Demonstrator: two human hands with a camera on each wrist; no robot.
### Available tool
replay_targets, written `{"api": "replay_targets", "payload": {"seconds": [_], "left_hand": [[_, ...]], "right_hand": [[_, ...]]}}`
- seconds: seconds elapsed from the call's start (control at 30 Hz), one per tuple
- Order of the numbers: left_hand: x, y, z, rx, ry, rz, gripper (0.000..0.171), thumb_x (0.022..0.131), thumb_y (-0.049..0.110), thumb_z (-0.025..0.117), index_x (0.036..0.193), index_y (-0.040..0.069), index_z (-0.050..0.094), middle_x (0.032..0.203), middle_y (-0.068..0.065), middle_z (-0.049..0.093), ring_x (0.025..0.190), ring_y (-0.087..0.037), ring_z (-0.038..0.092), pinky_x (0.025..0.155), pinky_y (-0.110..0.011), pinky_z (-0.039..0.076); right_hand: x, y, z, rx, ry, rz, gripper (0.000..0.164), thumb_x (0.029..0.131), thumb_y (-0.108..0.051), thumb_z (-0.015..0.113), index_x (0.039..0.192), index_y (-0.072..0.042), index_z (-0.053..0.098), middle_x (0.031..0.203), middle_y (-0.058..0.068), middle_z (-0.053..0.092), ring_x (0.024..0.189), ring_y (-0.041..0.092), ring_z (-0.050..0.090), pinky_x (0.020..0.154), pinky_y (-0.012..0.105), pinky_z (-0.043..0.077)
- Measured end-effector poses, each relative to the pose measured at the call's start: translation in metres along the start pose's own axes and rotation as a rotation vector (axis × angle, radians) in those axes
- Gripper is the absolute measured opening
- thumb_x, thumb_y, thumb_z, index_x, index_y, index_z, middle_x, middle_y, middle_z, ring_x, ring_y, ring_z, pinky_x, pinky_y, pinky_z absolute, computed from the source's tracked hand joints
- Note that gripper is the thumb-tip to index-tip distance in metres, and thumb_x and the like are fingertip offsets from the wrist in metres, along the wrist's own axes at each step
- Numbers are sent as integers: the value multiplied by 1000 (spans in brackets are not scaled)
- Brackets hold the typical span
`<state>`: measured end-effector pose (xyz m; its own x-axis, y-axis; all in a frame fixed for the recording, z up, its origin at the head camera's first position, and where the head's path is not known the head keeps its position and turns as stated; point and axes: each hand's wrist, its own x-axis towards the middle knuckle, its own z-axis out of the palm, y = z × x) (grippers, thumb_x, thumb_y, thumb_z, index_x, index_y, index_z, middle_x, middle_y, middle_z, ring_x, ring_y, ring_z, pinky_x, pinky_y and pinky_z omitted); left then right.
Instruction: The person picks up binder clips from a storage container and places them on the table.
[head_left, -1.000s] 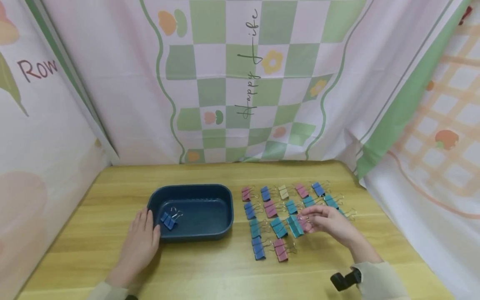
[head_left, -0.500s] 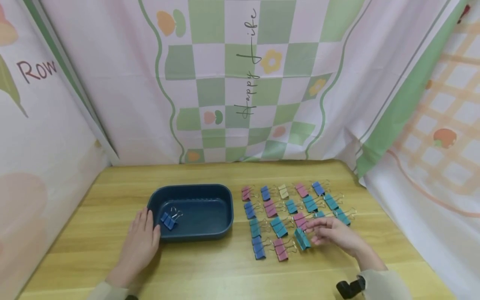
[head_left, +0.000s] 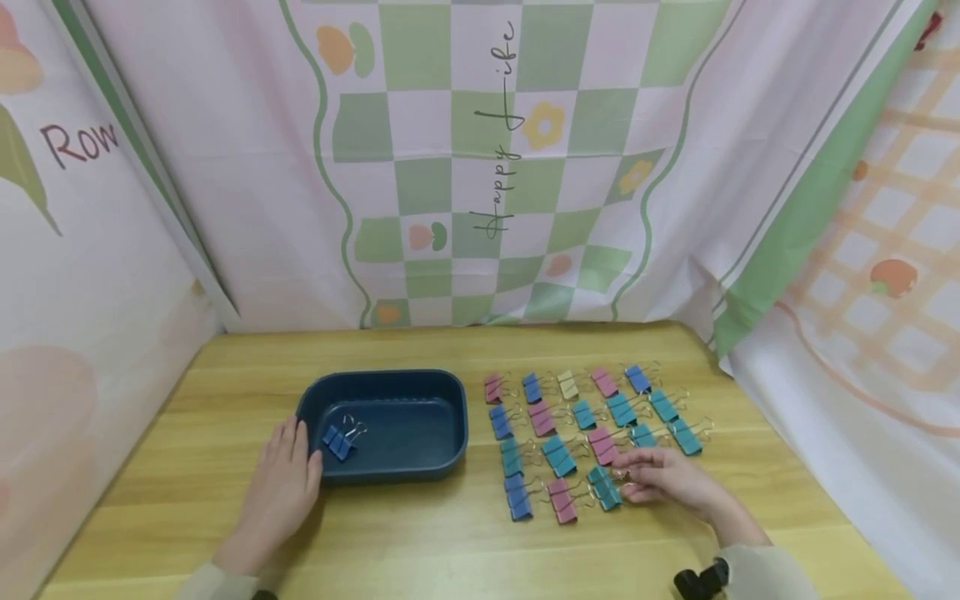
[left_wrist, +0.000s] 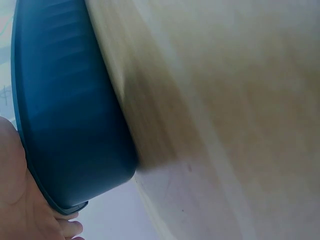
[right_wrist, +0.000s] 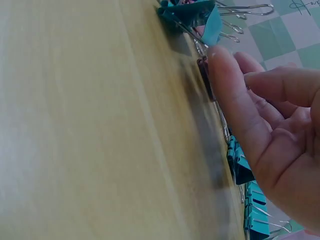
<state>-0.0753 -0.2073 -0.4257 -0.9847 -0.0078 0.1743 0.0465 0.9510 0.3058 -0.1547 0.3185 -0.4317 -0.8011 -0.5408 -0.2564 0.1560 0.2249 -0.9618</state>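
Observation:
My left hand (head_left: 281,479) rests with extended fingers on the left rim of a dark blue tray (head_left: 390,477); in the left wrist view, the tray's outer wall (left_wrist: 75,110) is close by. A blue binder clip (head_left: 339,442) lies inside it. My right hand (head_left: 671,483) is beside a teal binder clip (head_left: 603,487) in the front row, fingertips at its wire handles. In the right wrist view, that teal clip (right_wrist: 192,20) sits just beyond my thumb tip, and thumb and fingers stand slightly apart. Just behind it is a pink clip (head_left: 602,447).
Several binder clips fill rows to the tray's right, among them a yellow clip (head_left: 567,384), a blue clip (head_left: 517,497) and a pink clip (head_left: 562,500). The wooden table (head_left: 420,542) ends at a printed curtain (head_left: 487,167), with more cloth at both sides.
My right hand has brought the teal clip toward the front row, where it now lies flatter, right of the front pink clip. The left hand and tray have stayed put.

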Motion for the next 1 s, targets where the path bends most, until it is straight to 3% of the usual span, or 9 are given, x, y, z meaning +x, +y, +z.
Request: {"api": "replay_targets", "payload": {"seconds": [0.67, 0.8, 1.0], "left_hand": [[0, -1, 0, -6, -12, -3, 55, 100, 24, 30, 136, -18, 23, 144, -34, 14, 131, -48, 14, 105, -57, 13], [0, 0, 0, -5, -6, -1, 55, 100, 24, 30, 136, -18, 24, 143, -34, 15, 131, -48, 14, 105, -57, 14], [0, 0, 0, -9, -3, -3, 55, 100, 23, 31, 135, -18, 24, 143, -35, 15, 130, -48, 14, 105, -57, 14]], "right_hand": [[-3, 1, -1, -32, 12, 71, 34, 92, -3, 45, 120, 18, 44, 109, 20, 60, 76, 29, 65, 68, 40, 55], [-3, -2, -4, -66, 11, 41, 35, 94, -5, 45, 121, 18, 43, 111, 23, 58, 76, 31, 64, 66, 40, 55], [2, -21, -10, -176, 59, -1, 38, 94, -9, 50, 122, 17, 44, 111, 27, 58, 65, 23, 62, 57, 32, 54]]}}
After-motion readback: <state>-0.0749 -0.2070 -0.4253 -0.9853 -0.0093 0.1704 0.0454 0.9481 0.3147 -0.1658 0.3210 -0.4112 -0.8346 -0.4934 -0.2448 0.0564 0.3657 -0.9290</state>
